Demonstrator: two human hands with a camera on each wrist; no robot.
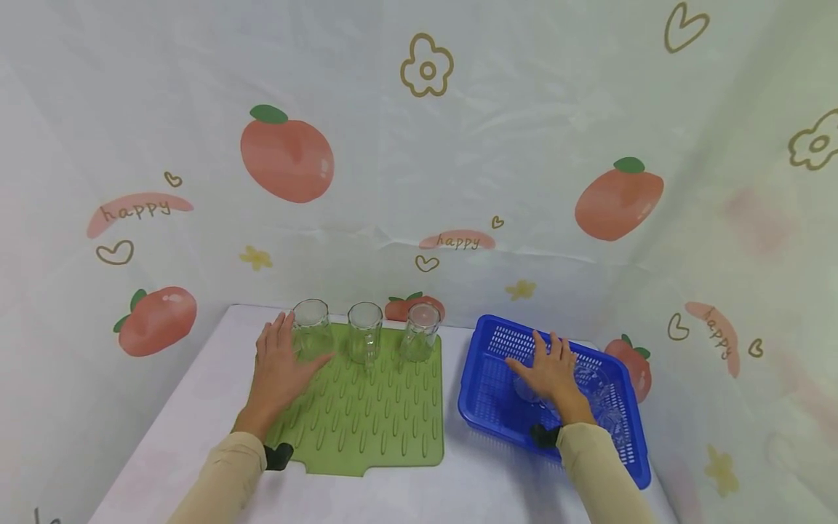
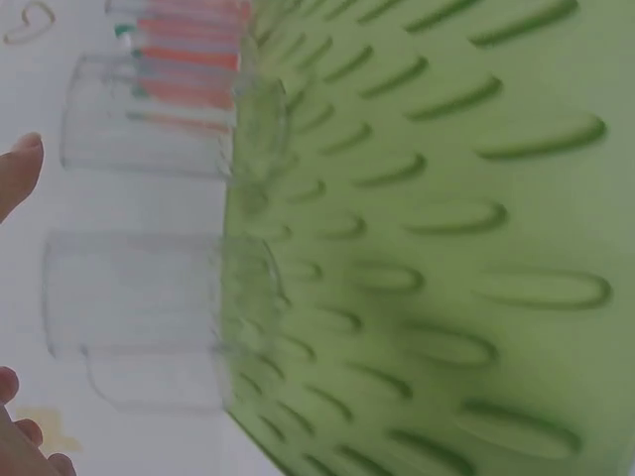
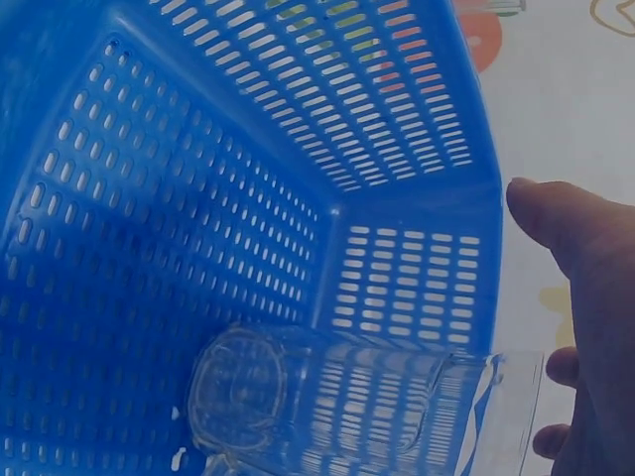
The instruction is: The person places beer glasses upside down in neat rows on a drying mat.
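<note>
While left hand (image 1: 278, 372) and right hand (image 1: 552, 370) hover, fingers spread and grasping nothing, three glasses (image 1: 364, 331) stand on green mat (image 1: 380, 422), lower centre; looks part done, glassware (image 1: 592, 382) in blue basket (image 1: 473, 356), lower right, likely remaining

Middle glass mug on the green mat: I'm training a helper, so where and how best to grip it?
Probably grip the middle mug by its handle, from the near side: the handle juts out over the green mat toward the viewer.
</note>
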